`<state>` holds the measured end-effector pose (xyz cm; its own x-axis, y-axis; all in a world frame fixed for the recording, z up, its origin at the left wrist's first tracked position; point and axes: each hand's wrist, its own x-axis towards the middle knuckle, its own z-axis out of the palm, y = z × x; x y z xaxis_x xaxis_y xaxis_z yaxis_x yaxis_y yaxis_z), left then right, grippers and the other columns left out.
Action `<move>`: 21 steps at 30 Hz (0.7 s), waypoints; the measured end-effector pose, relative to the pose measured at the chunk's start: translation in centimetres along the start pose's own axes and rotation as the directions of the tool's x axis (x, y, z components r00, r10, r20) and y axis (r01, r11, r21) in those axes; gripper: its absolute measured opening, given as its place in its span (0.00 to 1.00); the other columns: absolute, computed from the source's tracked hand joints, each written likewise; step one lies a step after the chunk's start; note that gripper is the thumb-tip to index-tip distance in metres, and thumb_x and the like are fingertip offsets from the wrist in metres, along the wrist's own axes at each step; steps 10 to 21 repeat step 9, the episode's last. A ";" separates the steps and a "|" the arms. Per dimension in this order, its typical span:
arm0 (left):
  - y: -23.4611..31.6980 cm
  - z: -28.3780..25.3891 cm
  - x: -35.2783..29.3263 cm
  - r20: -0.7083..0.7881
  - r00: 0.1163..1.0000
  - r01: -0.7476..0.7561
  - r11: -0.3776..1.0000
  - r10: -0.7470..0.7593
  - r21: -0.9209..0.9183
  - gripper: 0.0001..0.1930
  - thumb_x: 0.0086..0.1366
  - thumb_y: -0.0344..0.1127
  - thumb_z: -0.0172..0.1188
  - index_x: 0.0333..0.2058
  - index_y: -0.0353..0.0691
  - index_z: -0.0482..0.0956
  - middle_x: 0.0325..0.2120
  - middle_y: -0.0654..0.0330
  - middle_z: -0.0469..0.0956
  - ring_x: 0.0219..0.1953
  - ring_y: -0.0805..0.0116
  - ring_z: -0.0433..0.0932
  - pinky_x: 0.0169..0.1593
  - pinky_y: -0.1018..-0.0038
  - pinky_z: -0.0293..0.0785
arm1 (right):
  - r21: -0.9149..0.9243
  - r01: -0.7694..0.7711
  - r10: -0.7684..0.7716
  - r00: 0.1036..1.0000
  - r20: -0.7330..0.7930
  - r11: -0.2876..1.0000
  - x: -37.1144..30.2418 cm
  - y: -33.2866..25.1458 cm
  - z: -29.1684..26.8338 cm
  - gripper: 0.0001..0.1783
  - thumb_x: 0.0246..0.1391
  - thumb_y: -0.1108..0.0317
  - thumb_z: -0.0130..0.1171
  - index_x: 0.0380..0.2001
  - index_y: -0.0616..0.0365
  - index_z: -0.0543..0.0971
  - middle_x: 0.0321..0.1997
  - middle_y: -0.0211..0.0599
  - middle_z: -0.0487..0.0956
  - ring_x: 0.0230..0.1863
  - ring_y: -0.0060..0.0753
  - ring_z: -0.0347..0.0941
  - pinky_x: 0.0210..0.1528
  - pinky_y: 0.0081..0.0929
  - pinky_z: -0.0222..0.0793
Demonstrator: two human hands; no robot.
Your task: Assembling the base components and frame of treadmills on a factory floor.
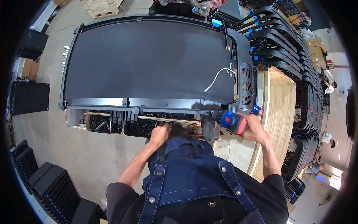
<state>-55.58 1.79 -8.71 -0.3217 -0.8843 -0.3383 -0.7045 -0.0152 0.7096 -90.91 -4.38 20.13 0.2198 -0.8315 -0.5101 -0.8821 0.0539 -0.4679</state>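
Observation:
My right hand (256, 128) is wrapped around a blue and red cordless drill (230, 121), held at the near right corner of a treadmill (149, 59). The drill's nose points left, close under the frame's near edge; whether its tip touches anything is hidden. My left hand (161, 134) is closed, fingers bent, at the near side of a shallow bin of small dark hardware (140, 128). What those fingers hold, if anything, I cannot make out. The treadmill's black belt lies flat, its grey motor cover (245, 80) at the right end. A white cable (216, 80) hangs over the belt's right part.
Beside me on the right stands a wooden crate (279, 97). Behind it rise stacked black curved frames (278, 41). Piled black panels (52, 183) sit at the lower left, cardboard boxes (29, 70) at the far left. A person (203, 8) is beyond the treadmill; others are far right.

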 end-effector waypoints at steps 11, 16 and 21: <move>-11.4 12.0 1.5 0.247 0.931 0.119 0.862 -0.270 0.493 0.22 0.64 0.38 0.64 0.56 0.46 0.75 0.53 0.38 0.76 0.54 0.41 0.80 0.46 0.57 0.84 | 0.108 -0.050 0.039 0.994 0.101 0.993 -3.3 3.7 8.5 0.30 0.42 0.66 0.78 0.52 0.58 0.82 0.43 0.52 0.86 0.46 0.50 0.84 0.51 0.43 0.77; -11.4 12.0 1.5 0.247 0.931 0.119 0.862 -0.270 0.493 0.22 0.64 0.38 0.64 0.56 0.46 0.75 0.53 0.38 0.76 0.54 0.41 0.80 0.46 0.57 0.84 | 0.108 -0.050 0.039 0.994 0.101 0.993 -3.3 3.7 8.5 0.30 0.42 0.66 0.78 0.52 0.58 0.82 0.43 0.52 0.86 0.46 0.50 0.84 0.51 0.43 0.77; -11.4 12.0 1.5 0.247 0.931 0.119 0.862 -0.270 0.493 0.22 0.64 0.38 0.64 0.56 0.46 0.75 0.53 0.38 0.76 0.54 0.41 0.80 0.46 0.57 0.84 | 0.108 -0.050 0.039 0.994 0.101 0.993 -3.3 3.7 8.5 0.30 0.42 0.66 0.78 0.52 0.58 0.82 0.43 0.52 0.86 0.46 0.50 0.84 0.51 0.43 0.77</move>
